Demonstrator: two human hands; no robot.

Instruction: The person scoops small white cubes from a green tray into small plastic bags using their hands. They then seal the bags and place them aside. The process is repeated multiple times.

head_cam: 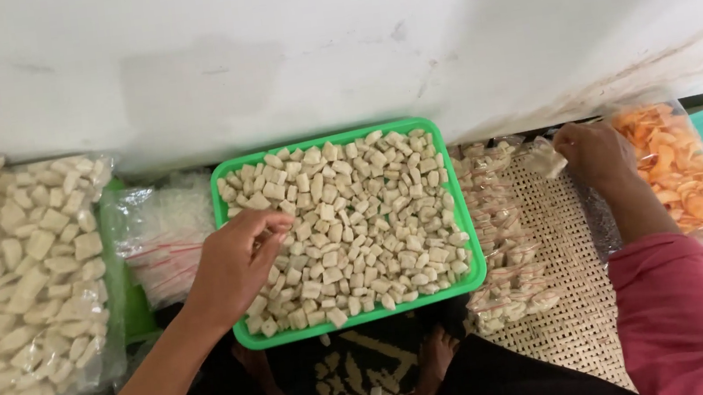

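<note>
While the left hand (240,263) hovers at nine o'clock over the green tray (477,273), its fingertips pinch together among the pale cubes (362,214). These pieces look light, dry and brittle, best picked up loosely between fingertips. At two o'clock the right hand (595,152) pinches a small filled bag (546,158) above the woven mat (569,287), beside orange crackers (674,165).

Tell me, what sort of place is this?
Probably a small home snack-packing spot on the floor: a green tray heaped with pale cracker pieces, small filled packets laid on a woven mat, and big bags of chips against the wall.
</note>
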